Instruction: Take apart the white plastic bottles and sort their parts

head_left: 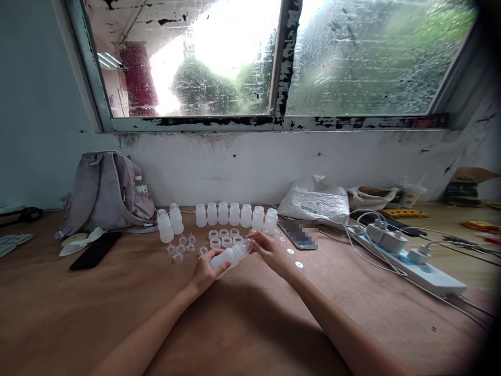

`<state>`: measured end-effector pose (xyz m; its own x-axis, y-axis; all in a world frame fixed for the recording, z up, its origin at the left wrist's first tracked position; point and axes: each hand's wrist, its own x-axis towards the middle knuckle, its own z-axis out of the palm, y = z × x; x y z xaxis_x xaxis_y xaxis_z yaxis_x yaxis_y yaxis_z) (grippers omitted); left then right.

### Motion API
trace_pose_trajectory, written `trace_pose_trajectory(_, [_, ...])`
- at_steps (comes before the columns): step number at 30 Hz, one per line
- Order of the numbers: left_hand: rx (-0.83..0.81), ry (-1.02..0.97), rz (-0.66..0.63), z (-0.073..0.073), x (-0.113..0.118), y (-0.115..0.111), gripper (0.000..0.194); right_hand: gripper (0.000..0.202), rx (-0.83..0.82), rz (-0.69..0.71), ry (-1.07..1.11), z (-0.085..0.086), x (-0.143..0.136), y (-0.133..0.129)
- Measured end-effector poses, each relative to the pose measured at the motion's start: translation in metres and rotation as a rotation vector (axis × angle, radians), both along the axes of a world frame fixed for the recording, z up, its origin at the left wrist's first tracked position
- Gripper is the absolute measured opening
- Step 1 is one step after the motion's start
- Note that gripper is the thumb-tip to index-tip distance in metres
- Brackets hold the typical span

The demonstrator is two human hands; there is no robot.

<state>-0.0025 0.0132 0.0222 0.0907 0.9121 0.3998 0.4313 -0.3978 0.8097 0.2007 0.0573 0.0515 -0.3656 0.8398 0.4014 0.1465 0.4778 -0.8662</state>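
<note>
My left hand [207, 271] is wrapped round a frosted white bottle [230, 256], which lies tilted with its top toward the right. At that top end, the fingers of my right hand [268, 250] pinch a clear cap [246, 245]. Behind the hands stands a row of several open frosted bottles [223, 214]. Several clear rings [215, 242] lie in front of the row. Clear nipples [182, 248] are grouped to the left of the rings. Two bottles with clear tops [165, 227] stand at the left. Small white discs [299, 265] lie right of my right hand.
A grey backpack [105, 193] leans on the wall at the left, with a black phone [96, 250] in front. Another phone [298, 235] and a silver bag [315, 198] are behind at the right. A power strip [426, 274] with plugs and trailing cables lies far right.
</note>
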Motion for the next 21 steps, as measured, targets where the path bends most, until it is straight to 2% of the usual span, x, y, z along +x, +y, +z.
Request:
trace_pose_trajectory(6, [0.031,0.03,-0.011,-0.004,-0.001,-0.003,0.027,0.029,-0.085,0.044,0.047,-0.014,-0.001,0.0])
trace_pose_trajectory(21, [0.141,0.142,0.071,-0.006,0.004,-0.008,0.025,0.025,-0.049,0.017,0.171,-0.016,-0.014,-0.008])
